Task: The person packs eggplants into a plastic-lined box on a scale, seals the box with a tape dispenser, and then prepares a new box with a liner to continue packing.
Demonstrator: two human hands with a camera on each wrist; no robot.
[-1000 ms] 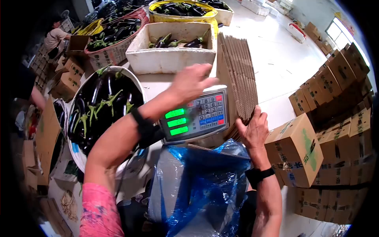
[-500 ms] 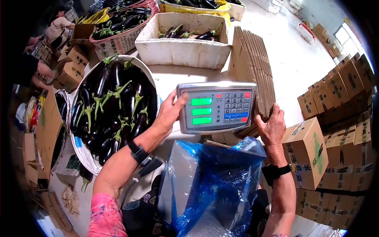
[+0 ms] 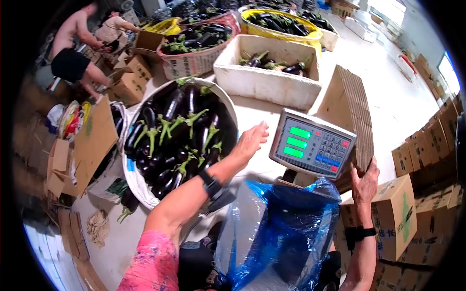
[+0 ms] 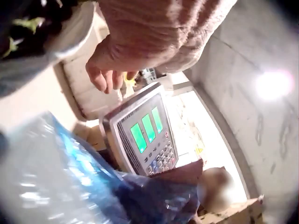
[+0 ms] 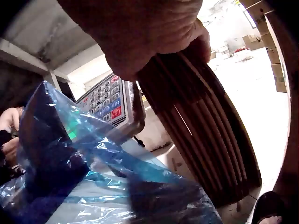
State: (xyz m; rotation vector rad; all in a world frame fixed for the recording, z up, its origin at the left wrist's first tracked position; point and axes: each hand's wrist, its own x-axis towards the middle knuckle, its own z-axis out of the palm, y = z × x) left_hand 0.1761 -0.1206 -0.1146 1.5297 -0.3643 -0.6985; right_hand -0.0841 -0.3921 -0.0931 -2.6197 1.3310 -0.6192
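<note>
My left hand (image 3: 251, 140) is in the air between the tub of eggplants (image 3: 127, 167) and the scale display (image 3: 313, 143), its fingers relaxed and holding nothing. The display shows three green readouts. My right hand (image 3: 364, 182) grips the near end of a stack of flattened cardboard (image 3: 358, 114) standing on edge right of the display; the right wrist view shows the fingers around the stack (image 5: 201, 126). A box lined with blue plastic (image 3: 296, 218) stands close in front of my body, below the display.
A white foam box (image 3: 267, 87) with several eggplants stands behind the display. Farther back are a red-rimmed sack (image 3: 187, 65) and a yellow-lined tub (image 3: 310, 38) of eggplants. Printed cartons (image 3: 383, 218) are stacked at the right. Two people are at the upper left, near open cartons.
My left hand reached the display's left edge, then let go and moved off to its left. The display now sits tilted. My right hand stays at the cardboard while the head view has shifted.
</note>
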